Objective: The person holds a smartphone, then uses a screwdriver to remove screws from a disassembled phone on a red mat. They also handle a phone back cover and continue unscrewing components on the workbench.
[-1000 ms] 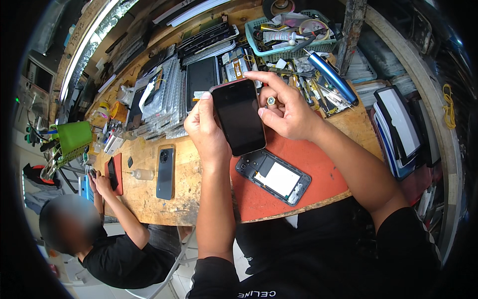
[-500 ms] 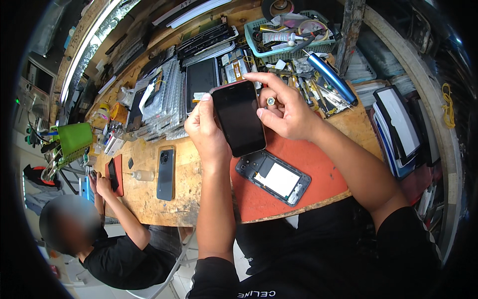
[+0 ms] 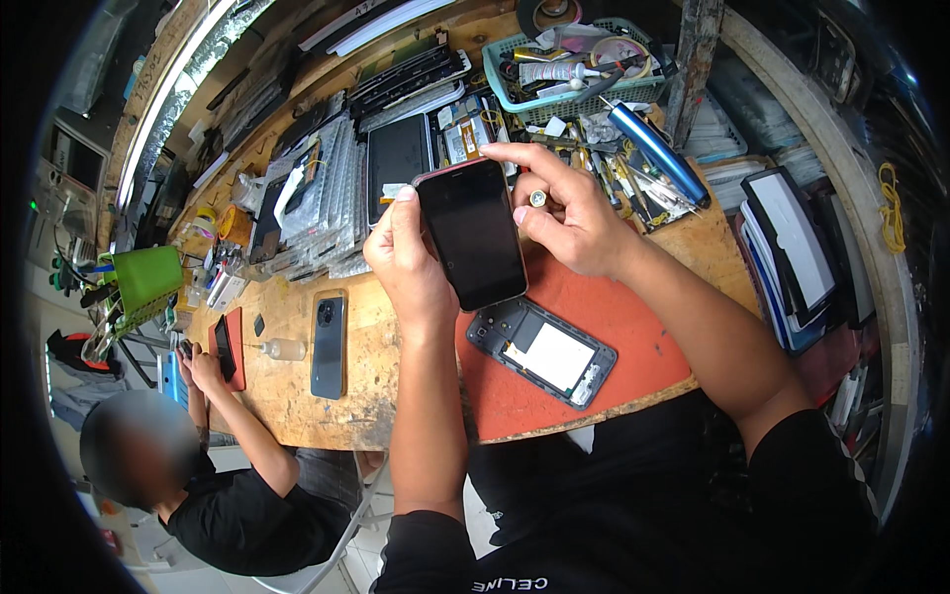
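I hold a dark smartphone (image 3: 473, 236) upright between both hands, its black screen facing me. My left hand (image 3: 411, 272) is closed round its left side, thumb along the upper edge. My right hand (image 3: 572, 213) grips its right side, forefinger at the top corner and thumb at the side; a round metallic ring (image 3: 537, 198) shows among the curled fingers. Just below, an opened phone body (image 3: 544, 356) with a white panel inside lies on a red mat (image 3: 643, 366). A dark phone (image 3: 329, 346) lies face down on the wooden bench (image 3: 376, 416) to the left.
Stacked screens and bubble wrap (image 3: 327, 198), a mint basket (image 3: 579, 94) of supplies, a blue cylindrical tool (image 3: 653, 153), loose tools and a green holder (image 3: 143, 277) crowd the bench. A small bottle (image 3: 287, 348) stands left. A co-worker (image 3: 237, 525) sits at left, handling something. Files (image 3: 787, 247) stand right.
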`<action>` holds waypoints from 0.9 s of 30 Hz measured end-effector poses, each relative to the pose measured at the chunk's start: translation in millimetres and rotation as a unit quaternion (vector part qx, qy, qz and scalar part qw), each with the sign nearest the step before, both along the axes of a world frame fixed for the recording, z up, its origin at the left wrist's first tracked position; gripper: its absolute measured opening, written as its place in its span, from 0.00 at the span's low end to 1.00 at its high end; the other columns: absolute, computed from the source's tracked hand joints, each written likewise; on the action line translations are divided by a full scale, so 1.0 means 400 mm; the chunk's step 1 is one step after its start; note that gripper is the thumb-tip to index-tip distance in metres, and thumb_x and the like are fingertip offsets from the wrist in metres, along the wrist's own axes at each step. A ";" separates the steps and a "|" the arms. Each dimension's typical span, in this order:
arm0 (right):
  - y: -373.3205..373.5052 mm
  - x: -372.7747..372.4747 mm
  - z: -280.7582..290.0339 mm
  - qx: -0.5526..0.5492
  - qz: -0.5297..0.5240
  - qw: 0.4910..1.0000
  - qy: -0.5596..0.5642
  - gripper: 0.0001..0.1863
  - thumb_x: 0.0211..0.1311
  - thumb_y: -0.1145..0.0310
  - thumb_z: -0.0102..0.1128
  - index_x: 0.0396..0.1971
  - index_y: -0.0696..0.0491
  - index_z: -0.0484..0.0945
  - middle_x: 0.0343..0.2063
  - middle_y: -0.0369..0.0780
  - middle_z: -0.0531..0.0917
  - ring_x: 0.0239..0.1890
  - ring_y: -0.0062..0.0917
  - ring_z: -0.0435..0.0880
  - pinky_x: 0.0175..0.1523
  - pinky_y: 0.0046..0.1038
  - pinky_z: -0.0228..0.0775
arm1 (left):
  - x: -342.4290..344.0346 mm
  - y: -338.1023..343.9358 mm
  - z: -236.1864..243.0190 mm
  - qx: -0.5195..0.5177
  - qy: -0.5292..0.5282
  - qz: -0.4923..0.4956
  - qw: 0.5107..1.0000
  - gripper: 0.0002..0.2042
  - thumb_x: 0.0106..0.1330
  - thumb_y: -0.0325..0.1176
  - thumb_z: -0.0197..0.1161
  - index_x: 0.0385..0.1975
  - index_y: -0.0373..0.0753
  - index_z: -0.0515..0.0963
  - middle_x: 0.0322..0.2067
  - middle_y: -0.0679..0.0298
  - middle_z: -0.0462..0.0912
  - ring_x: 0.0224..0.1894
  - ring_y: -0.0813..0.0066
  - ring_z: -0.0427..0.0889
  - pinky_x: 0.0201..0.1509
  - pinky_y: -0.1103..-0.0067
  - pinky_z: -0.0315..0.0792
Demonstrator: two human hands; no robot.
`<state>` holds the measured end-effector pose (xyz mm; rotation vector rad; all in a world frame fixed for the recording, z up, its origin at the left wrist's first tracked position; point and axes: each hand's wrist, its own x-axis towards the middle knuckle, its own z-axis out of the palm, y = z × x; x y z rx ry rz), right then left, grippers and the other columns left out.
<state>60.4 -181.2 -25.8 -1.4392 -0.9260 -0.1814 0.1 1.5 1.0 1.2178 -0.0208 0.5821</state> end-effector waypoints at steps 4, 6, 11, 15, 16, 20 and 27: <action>-0.004 -0.004 0.003 -0.014 -0.003 1.000 0.014 0.37 0.62 0.80 0.58 0.74 0.52 0.71 0.20 0.32 0.75 0.21 0.13 0.72 0.31 0.23 0.66 | 0.001 0.002 -0.003 0.003 0.002 0.005 1.000 0.17 0.85 0.35 0.55 0.43 0.28 0.87 0.36 0.62 0.89 0.35 0.82 0.85 0.41 0.83 0.79; -0.003 -0.007 0.003 -0.010 -0.002 1.000 0.018 0.37 0.61 0.80 0.58 0.74 0.52 0.71 0.19 0.32 0.75 0.20 0.13 0.71 0.30 0.22 0.65 | -0.003 0.004 -0.003 0.003 -0.007 -0.009 1.000 0.17 0.85 0.35 0.55 0.43 0.28 0.86 0.37 0.62 0.90 0.35 0.81 0.85 0.41 0.82 0.79; -0.008 -0.012 0.009 -0.028 0.005 0.999 0.046 0.37 0.61 0.80 0.61 0.74 0.52 0.71 0.19 0.31 0.74 0.19 0.11 0.68 0.27 0.21 0.61 | -0.003 0.003 0.001 -0.005 -0.005 -0.007 1.000 0.17 0.85 0.35 0.55 0.43 0.27 0.86 0.37 0.60 0.90 0.36 0.80 0.86 0.42 0.82 0.80; -0.009 -0.013 0.014 -0.044 0.001 0.999 0.023 0.37 0.66 0.79 0.63 0.76 0.52 0.67 0.23 0.26 0.74 0.20 0.05 0.61 0.26 0.15 0.53 | -0.002 -0.001 0.003 -0.003 0.000 -0.003 1.000 0.17 0.85 0.35 0.56 0.43 0.27 0.87 0.37 0.60 0.90 0.36 0.80 0.86 0.41 0.82 0.80; -0.007 -0.014 0.013 -0.045 -0.001 0.999 0.026 0.37 0.66 0.79 0.64 0.76 0.52 0.68 0.23 0.25 0.74 0.19 0.05 0.61 0.26 0.15 0.52 | -0.002 -0.001 0.002 -0.001 0.004 0.000 1.000 0.17 0.85 0.35 0.56 0.43 0.27 0.87 0.37 0.61 0.90 0.36 0.80 0.86 0.41 0.82 0.80; -0.003 -0.013 0.006 -0.039 -0.012 0.999 0.016 0.37 0.67 0.79 0.66 0.76 0.52 0.68 0.22 0.25 0.73 0.18 0.05 0.59 0.26 0.15 0.51 | -0.001 0.001 -0.002 0.003 -0.004 -0.004 1.000 0.17 0.85 0.35 0.55 0.42 0.28 0.87 0.36 0.61 0.89 0.35 0.81 0.85 0.41 0.82 0.79; -0.002 -0.011 0.004 -0.040 -0.013 0.999 0.011 0.37 0.67 0.79 0.65 0.76 0.52 0.68 0.21 0.25 0.72 0.19 0.05 0.59 0.26 0.15 0.51 | -0.003 0.000 0.002 -0.001 0.007 -0.001 1.000 0.17 0.85 0.34 0.55 0.41 0.28 0.87 0.35 0.62 0.89 0.34 0.81 0.85 0.40 0.83 0.79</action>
